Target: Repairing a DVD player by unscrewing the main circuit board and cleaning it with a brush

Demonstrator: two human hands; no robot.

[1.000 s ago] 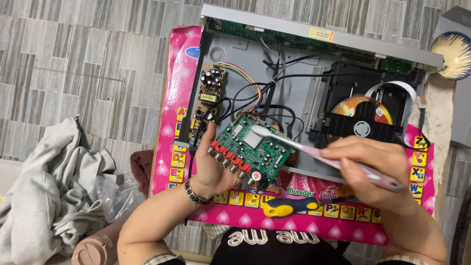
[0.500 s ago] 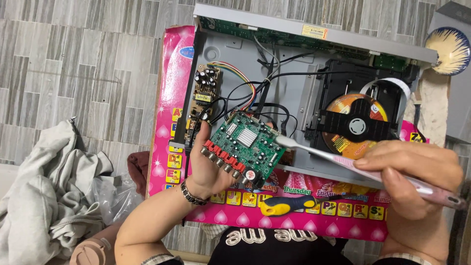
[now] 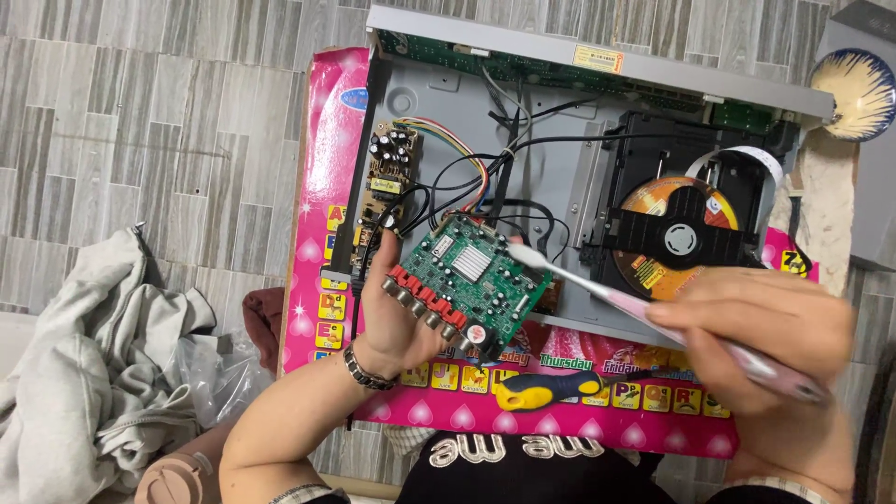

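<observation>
My left hand (image 3: 387,313) holds up a green circuit board (image 3: 471,280) with a row of red sockets along its lower edge, still wired to the chassis. In my right hand (image 3: 756,331) is a pink toothbrush (image 3: 644,313) whose white bristle head touches the board's upper right edge. Behind them lies an opened disc player chassis (image 3: 551,140) with a black disc drive (image 3: 686,219) holding an orange disc. A small brown power board (image 3: 387,173) sits at the chassis's left side.
A pink children's mat (image 3: 322,187) lies under the chassis on a grey tiled floor. A yellow-and-blue handled screwdriver (image 3: 541,390) rests on the mat near me. Grey clothing (image 3: 89,364) is heaped at the left, a patterned bowl (image 3: 854,93) at the upper right.
The brush head has swept from the board's middle towards its right edge, and my right hand has moved right. My left hand keeps the board in about the same place.
</observation>
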